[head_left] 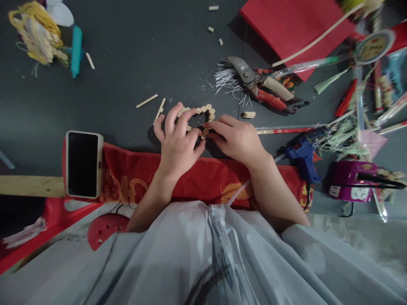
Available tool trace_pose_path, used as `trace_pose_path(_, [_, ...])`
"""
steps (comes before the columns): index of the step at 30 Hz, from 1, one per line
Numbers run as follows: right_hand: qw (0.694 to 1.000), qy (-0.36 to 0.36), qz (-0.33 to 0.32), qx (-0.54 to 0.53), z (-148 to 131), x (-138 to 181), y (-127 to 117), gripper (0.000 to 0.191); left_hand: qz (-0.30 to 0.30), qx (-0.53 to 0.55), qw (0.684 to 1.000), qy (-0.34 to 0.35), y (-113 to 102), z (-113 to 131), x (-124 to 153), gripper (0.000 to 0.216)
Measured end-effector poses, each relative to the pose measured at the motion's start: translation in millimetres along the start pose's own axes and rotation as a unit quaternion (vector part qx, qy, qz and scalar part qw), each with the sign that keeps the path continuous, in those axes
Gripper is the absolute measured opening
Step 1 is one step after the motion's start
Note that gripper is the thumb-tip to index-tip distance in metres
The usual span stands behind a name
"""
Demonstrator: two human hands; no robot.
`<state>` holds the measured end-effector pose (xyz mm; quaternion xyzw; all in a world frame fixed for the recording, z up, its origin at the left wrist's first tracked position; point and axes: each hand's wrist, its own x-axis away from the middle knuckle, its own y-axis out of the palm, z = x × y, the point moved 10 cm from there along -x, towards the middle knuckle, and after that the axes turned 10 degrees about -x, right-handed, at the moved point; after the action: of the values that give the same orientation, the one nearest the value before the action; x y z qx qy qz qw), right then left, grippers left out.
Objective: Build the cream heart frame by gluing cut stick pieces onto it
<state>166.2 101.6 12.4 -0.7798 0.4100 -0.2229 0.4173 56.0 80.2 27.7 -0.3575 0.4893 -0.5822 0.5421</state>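
A small heart-shaped outline (pixel 209 111), built from short pale stick pieces, is at the dark tabletop between my hands. My left hand (pixel 178 146) reaches over its left side, thumb and fingers gripping it and hiding much of that part. With thumb and forefinger, my right hand (pixel 237 137) pinches its lower right side; whether a small loose piece is between those fingertips, I cannot tell. Two thin pale sticks (pixel 146 101) lie just beyond my left fingers. A little bundle of short sticks (pixel 249 115) rests beyond my right hand.
Red-handled pruning shears (pixel 270 87) lie at the upper right beside white bristles and a red box (pixel 295 29). A blue glue gun (pixel 303 159) and a purple device (pixel 352 180) are at right. A phone (pixel 83 164) sits on the left end of a red towel (pixel 197 182).
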Motion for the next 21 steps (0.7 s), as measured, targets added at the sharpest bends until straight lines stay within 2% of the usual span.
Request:
trace_pose_path(6, [1.000,-0.024,-0.004,-0.015,-5.4,1.7,-0.9,0.034,-0.002,0.000,1.000,0.006,0.4,-0.1,0.6,0.008])
trace_pose_path(13, [1.000,-0.021,-0.002,-0.016,-4.7,1.1,0.2,0.035,0.011,-0.024,0.999,0.023,-3.6,2.8,1.5,0.010])
trace_pose_path(21, [1.000,-0.013,0.013,-0.017,0.0,1.1,-2.4,0.040,-0.004,0.005,1.000,0.006,0.3,0.1,0.0,0.007])
